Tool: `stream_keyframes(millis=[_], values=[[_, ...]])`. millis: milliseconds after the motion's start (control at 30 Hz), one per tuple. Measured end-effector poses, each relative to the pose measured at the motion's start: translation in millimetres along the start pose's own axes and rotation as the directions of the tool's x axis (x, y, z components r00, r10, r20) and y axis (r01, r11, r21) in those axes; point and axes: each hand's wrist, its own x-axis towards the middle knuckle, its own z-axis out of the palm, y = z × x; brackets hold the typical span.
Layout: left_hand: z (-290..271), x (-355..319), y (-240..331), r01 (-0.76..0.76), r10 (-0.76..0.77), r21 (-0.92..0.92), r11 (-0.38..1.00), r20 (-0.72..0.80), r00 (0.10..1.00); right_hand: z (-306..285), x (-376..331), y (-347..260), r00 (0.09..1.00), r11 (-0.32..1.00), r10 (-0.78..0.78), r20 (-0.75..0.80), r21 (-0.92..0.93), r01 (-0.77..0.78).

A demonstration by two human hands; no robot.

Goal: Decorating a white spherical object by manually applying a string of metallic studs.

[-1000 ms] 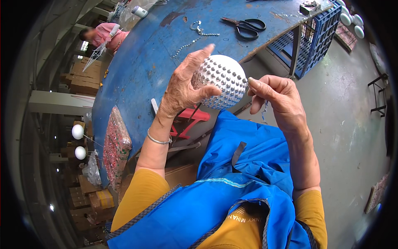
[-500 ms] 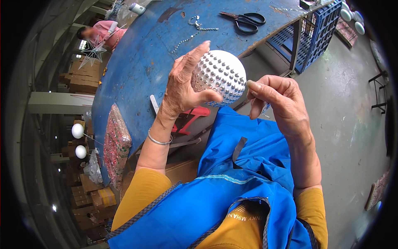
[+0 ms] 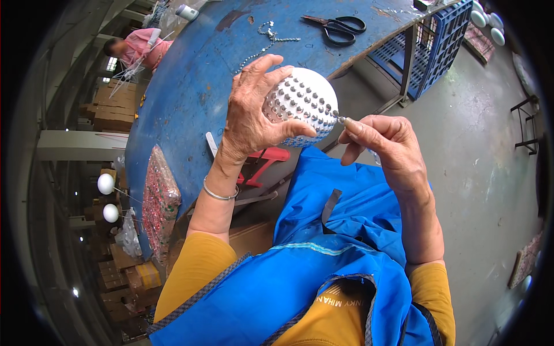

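My left hand (image 3: 249,112) is closed around a white ball (image 3: 314,86), its thumb below and its fingers on the far left side. Rows of silver beads wrap around the ball, while the upper right part is bare white. At the ball's right edge, my right hand (image 3: 395,144) pinches a thin strand of silver beads (image 3: 341,120) between thumb and forefinger. A short stretch of it shows between the ball and the fingertips. More of the strand hangs below the right hand, partly hidden. Both hands are above my lap, at the near edge of the blue table (image 3: 190,92).
Black-handled scissors (image 3: 340,30) and a loose bead chain (image 3: 271,36) lie on the table. A bag of red and green bits (image 3: 158,199) sits at the left. A blue plastic crate (image 3: 441,49) stands at the right. A person in pink (image 3: 141,49) is beyond the table.
The ball has turned slightly in my left hand, whose fingers have shifted over it. My right fingertips have moved slightly down from the ball's edge, exposing a short stretch of bead strand.
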Motion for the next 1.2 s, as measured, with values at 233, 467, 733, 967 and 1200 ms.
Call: stream_keyframes(millis=[233, 467, 733, 967, 1200], values=[[-2.5, 6.8, 12.4, 0.029, -0.028, -0.102, 0.994, 0.017, 0.999, -0.1, -2.8, 2.6, 1.000, 0.997, 0.030, -0.003, -0.077, -0.031], [-2.8, 0.9, -9.6, 0.107, -0.100, -0.258, 0.960, 0.040, 0.994, -1.7, -5.2, 10.7, 1.000, 1.000, 0.006, -0.010, -0.028, -0.006], [-4.3, 3.2, 7.4, 0.024, -0.021, -0.051, 0.998, 0.047, 0.999, 5.1, -11.1, -2.1, 0.999, 0.999, 0.039, -0.003, -0.017, -0.039], [3.2, 0.1, 5.8, 0.013, -0.016, -0.199, 0.980, -0.015, 1.000, 27.3, -7.8, -6.9, 0.999, 0.996, -0.020, 0.034, 0.091, 0.016], [0.4, 1.0, 4.1, -0.099, 0.095, -0.103, 0.990, -0.040, 0.995, 9.3, -7.2, 1.4, 0.997, 0.993, -0.056, -0.052, 0.097, 0.061]])
